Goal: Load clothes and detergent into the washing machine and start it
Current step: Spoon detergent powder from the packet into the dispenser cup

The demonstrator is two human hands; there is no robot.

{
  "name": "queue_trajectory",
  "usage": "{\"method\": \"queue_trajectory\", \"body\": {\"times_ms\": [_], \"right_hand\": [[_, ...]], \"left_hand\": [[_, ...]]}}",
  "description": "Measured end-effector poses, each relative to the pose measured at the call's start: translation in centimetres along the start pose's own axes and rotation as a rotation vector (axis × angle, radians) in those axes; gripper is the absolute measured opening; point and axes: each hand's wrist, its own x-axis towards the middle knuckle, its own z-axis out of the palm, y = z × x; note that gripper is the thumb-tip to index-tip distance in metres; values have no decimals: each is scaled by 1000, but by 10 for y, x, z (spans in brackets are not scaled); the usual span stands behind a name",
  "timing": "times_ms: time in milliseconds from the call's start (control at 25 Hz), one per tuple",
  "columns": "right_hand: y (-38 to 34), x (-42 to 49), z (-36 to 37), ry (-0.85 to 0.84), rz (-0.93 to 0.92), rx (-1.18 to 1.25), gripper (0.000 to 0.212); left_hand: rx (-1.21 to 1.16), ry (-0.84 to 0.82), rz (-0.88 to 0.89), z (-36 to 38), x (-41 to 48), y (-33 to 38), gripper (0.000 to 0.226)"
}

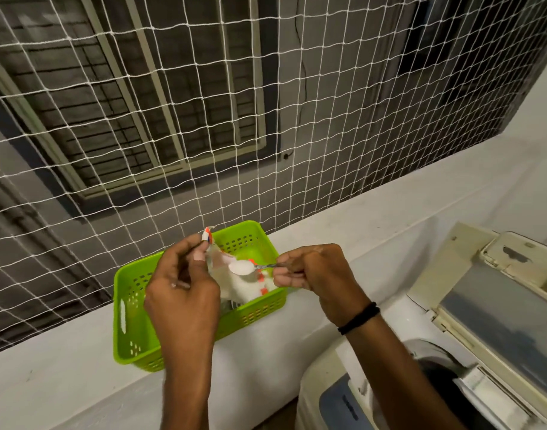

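A clear detergent pouch (pixel 235 285) with orange and blue print, holding white powder, hangs over a green plastic basket (pixel 132 308) on the white ledge. My left hand (pixel 180 279) pinches the pouch's top edge. My right hand (pixel 315 274) pinches the handle of a small metal spoon (pixel 241 268) heaped with white powder, just above the pouch's mouth. The washing machine (pixel 325 398) stands at the lower right with its lid (pixel 498 318) raised; dark clothes (pixel 436 372) show inside the drum.
A white ledge (pixel 359 231) runs across the view behind the machine. A white rope net (pixel 203 119) covers the opening above it, with a neighbouring building's window beyond. A black band sits on my right wrist (pixel 359 318).
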Motion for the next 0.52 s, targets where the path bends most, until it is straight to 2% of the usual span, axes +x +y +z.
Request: {"method": "queue_trajectory", "body": {"times_ms": [120,320,520], "right_hand": [[-1,-10,-21,2,-55,60,19],[8,-40,-86,99,-163,192,27],[25,-73,-160,342,-69,241,29]], "left_hand": [[-139,-19,21,16,-9,3,18],[-254,-178,25,62,-33,-2,17],[-293,-397,-16,120,-71,-12,22]]}}
